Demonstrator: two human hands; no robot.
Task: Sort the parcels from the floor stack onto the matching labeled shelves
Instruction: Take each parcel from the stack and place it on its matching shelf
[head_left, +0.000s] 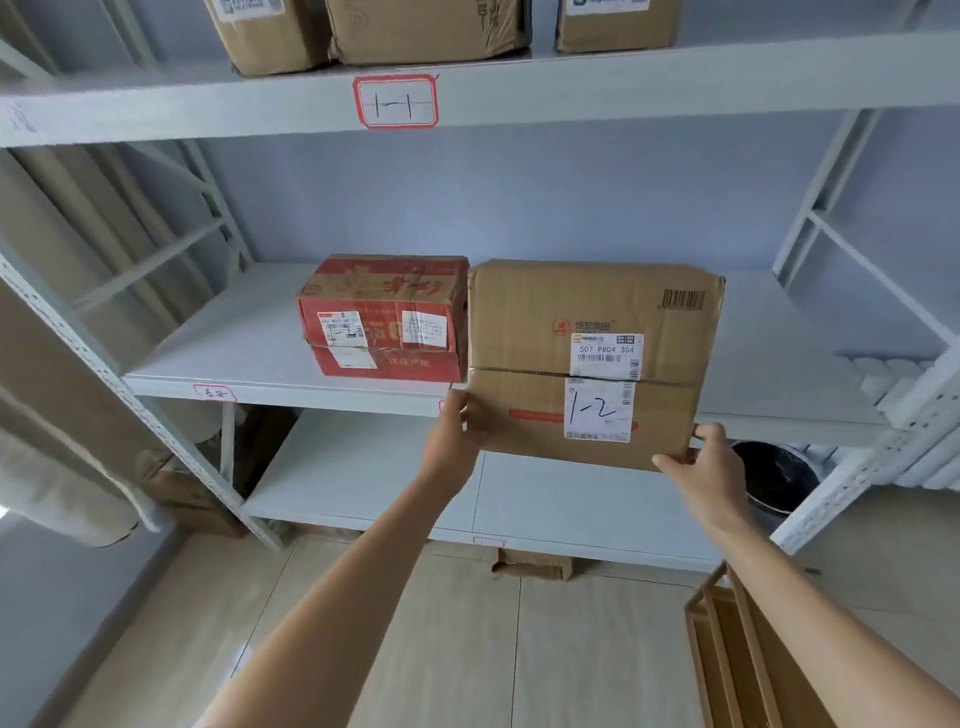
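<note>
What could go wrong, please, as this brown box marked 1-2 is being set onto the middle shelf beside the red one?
1. The brown box still overhangs the middle shelf at its front edge; let go now, it could tip off toward the floor.
2. The left hand and right hand hold only its lower corners, so the grip could slip.
3. It sits right against the red box; pushing it in could shove that one askew.
</note>
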